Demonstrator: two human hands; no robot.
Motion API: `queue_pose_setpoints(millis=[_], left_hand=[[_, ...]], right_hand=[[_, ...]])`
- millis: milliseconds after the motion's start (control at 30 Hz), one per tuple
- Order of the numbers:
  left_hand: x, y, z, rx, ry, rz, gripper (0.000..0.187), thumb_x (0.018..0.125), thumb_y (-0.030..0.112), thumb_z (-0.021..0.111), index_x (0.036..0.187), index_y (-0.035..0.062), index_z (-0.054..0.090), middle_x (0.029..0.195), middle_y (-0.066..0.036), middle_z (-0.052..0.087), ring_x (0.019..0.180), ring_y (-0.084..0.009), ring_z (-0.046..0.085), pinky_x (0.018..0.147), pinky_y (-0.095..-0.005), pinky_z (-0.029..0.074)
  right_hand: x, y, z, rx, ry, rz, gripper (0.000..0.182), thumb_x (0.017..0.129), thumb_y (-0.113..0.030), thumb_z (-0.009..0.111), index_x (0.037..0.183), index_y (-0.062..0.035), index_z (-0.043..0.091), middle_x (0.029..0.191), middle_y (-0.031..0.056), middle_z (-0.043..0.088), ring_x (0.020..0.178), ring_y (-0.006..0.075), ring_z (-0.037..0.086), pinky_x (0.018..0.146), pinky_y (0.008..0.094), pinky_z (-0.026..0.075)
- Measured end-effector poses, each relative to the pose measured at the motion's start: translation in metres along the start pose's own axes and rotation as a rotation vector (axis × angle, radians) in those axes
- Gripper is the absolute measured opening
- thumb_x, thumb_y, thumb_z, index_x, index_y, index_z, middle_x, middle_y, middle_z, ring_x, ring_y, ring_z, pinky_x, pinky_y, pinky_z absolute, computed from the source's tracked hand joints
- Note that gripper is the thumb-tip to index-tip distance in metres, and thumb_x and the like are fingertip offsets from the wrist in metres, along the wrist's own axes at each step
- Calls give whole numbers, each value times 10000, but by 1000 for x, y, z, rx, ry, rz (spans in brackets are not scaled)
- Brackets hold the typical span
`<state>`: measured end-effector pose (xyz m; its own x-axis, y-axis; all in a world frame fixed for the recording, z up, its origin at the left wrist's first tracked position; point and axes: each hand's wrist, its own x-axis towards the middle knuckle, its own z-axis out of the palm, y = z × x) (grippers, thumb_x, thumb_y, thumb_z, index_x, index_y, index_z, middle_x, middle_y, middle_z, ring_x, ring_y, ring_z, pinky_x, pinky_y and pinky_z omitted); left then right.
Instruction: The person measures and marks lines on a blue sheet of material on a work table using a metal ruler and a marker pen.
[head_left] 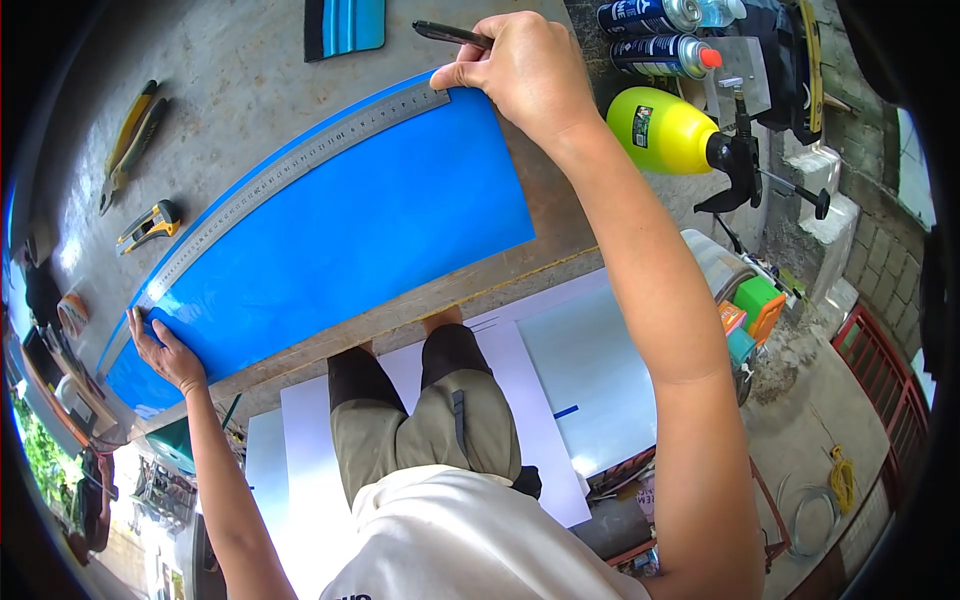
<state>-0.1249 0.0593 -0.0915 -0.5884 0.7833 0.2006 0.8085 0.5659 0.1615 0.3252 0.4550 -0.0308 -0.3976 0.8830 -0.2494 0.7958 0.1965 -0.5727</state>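
Glossy blue sheet (370, 225) lies flat on the worn grey metal bench (230, 90), along its near edge. Long steel ruler (290, 165) sits on it, following the far edge. Left hand (168, 357): thumb spread from the fingers, pressing down at the ruler's left end. Right hand (535, 75): fingers curled around a slim black pen (450, 35), thumb at the ruler's right end by the sheet's far right corner. Yellow-and-black pliers (132, 147) and yellow-grey utility knife (150, 227) are beyond the sheet, left side. Bright yellow-green spray bottle (660, 130) lies right of the right hand.
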Motion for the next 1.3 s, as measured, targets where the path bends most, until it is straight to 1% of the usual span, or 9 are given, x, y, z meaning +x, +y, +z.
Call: queue_pose_setpoints(millis=[400, 500, 600, 700, 800, 900, 1000, 1100, 1300], left_hand=[[0, 1, 0, 34, 0, 1, 517, 1109, 303, 496, 1575, 80, 517, 1632, -126, 512, 1499, -319, 450, 1259, -441, 284], [0, 2, 0, 3, 21, 17, 482, 1098, 265, 527, 1536, 66, 565, 1606, -144, 540, 1488, -323, 471, 1250, -441, 306], [-1, 11, 2, -35, 60, 6, 446, 1069, 182, 586, 1491, 41, 604, 1558, -156, 583, 1456, -321, 506, 1234, -435, 344], [-2, 19, 1, -23, 56, -22, 442, 1048, 175, 597, 1464, 26, 610, 1542, -167, 591, 1456, -342, 503, 1246, -452, 338], [0, 29, -1, -29, 54, -49, 471, 1001, 171, 616, 1456, 49, 612, 1579, -156, 556, 1481, -367, 475, 1255, -485, 326], [0, 36, -1, 2, 41, -101, 519, 1003, 234, 614, 1496, 80, 577, 1617, -134, 520, 1522, -370, 428, 1279, -509, 266], [-1, 40, 0, -28, 26, -160, 543, 998, 282, 614, 1513, 116, 564, 1640, -96, 495, 1554, -344, 389, 1303, -523, 218], [0, 47, -3, -22, 34, -185, 528, 1010, 282, 606, 1509, 114, 565, 1622, -103, 510, 1538, -351, 406, 1295, -520, 237], [-1, 49, -2, -43, 29, -210, 527, 1008, 284, 605, 1509, 126, 560, 1632, -79, 498, 1543, -340, 392, 1296, -527, 238]], right_hand=[[1, 1, 0, -35, -1, 9, 216, 878, -190, 845, 723, -66, 760, 748, 18, 804, 713, 168, 776, 741, 315, 610], [2, 4, 0, 16, 8, 2, 236, 819, -245, 894, 735, -60, 775, 721, 71, 783, 702, 212, 770, 724, 353, 600], [5, 13, 2, 38, 5, -13, 332, 731, -339, 942, 803, -50, 797, 704, 166, 726, 674, 291, 738, 670, 411, 544], [9, 14, 1, -4, -75, 28, 331, 767, -342, 928, 856, -49, 803, 688, 103, 715, 634, 200, 681, 628, 378, 521], [14, 21, 1, -28, -74, 9, 333, 782, -322, 923, 845, -28, 781, 709, 90, 719, 644, 173, 665, 649, 349, 522], [17, 28, -1, 14, -84, 46, 315, 802, -278, 910, 817, -23, 726, 656, 24, 638, 615, 103, 555, 597, 309, 459], [27, 51, 2, -57, -91, 25, 332, 834, -303, 898, 824, -30, 708, 653, 5, 586, 637, 96, 535, 604, 302, 435], [30, 65, 3, -88, -77, 37, 392, 854, -362, 907, 820, -45, 679, 659, -31, 514, 653, 85, 463, 601, 299, 385], [34, 79, 3, -57, -85, 7, 380, 886, -343, 893, 819, -51, 659, 668, -43, 494, 658, 85, 431, 614, 293, 370]])
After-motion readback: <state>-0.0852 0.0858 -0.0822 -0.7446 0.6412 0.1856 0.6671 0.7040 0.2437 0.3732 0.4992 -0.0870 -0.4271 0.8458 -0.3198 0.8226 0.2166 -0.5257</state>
